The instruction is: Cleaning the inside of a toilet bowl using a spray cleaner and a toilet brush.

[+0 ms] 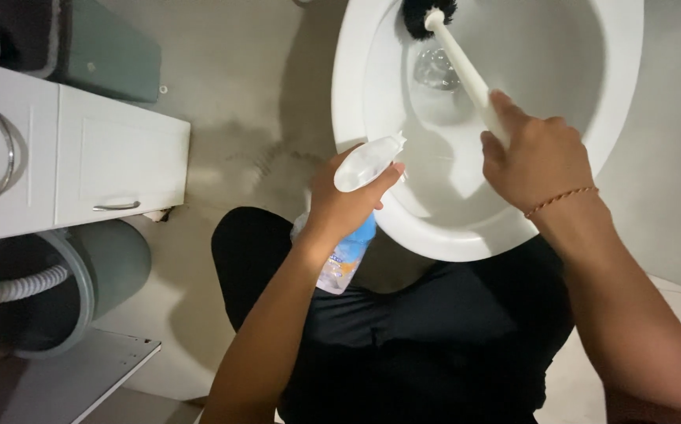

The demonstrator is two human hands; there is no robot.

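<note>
A white toilet bowl (356,86) fills the top middle of the head view, with water at its bottom. My right hand (533,157) grips the white handle of a toilet brush (458,63); its black bristle head rests against the far inner wall of the bowl. My left hand (344,196) holds a clear spray bottle (348,255) with a blue label and a white trigger head, pointed over the bowl's near left rim. A thin bracelet sits on my right wrist. My black-clad legs are below the bowl.
A white cabinet (81,157) with metal handles stands at the left. Below it a grey-green bucket (113,267) holds a ribbed white hose (10,286). A grey bin (109,51) sits at the top left. A wet patch marks the beige floor (246,149).
</note>
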